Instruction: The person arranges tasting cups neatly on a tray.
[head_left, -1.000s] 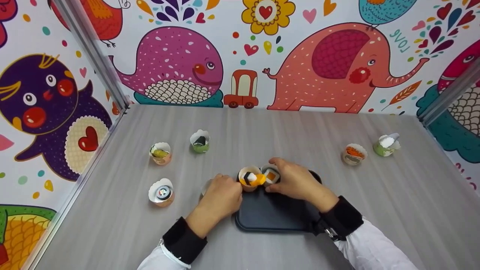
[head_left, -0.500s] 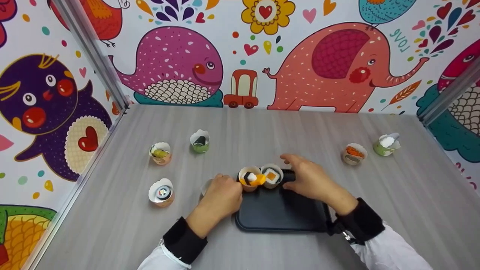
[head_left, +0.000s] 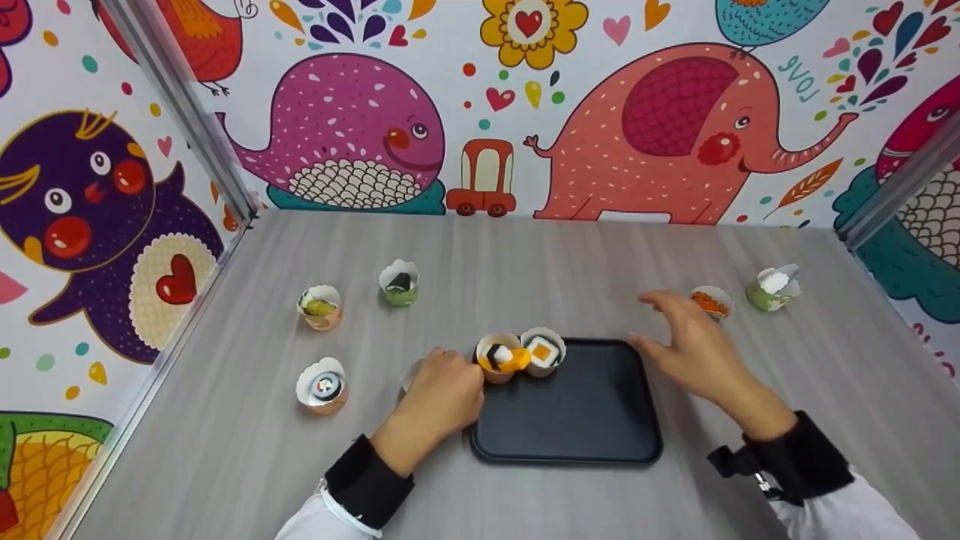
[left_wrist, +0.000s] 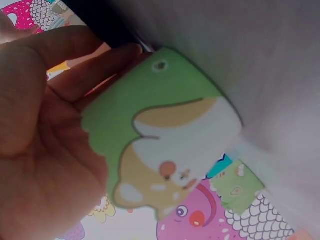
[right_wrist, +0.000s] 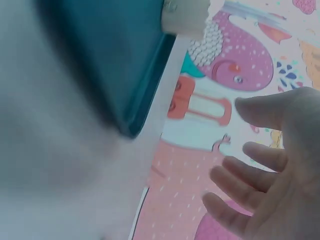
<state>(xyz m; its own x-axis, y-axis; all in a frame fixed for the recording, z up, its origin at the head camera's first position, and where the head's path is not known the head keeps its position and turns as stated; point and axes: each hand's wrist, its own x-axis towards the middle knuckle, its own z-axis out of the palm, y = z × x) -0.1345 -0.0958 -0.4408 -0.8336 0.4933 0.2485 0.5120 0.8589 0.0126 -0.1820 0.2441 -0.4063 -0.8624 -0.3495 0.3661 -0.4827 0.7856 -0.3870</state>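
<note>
Grey table: one black tray, your left hand and right hand at its sides.
Right: open, fingers apart, holding nothing, partly covering the orange-filled cup in the head view. Left: curled at the tray's left edge; whether it grips anything, you cannot tell. On the tray's far left corner, touching: first cup, black, white and orange piece; second cup, white square piece. Left wrist view: green animal-printed cup beside your left palm, mostly hidden in the head view.
</note>
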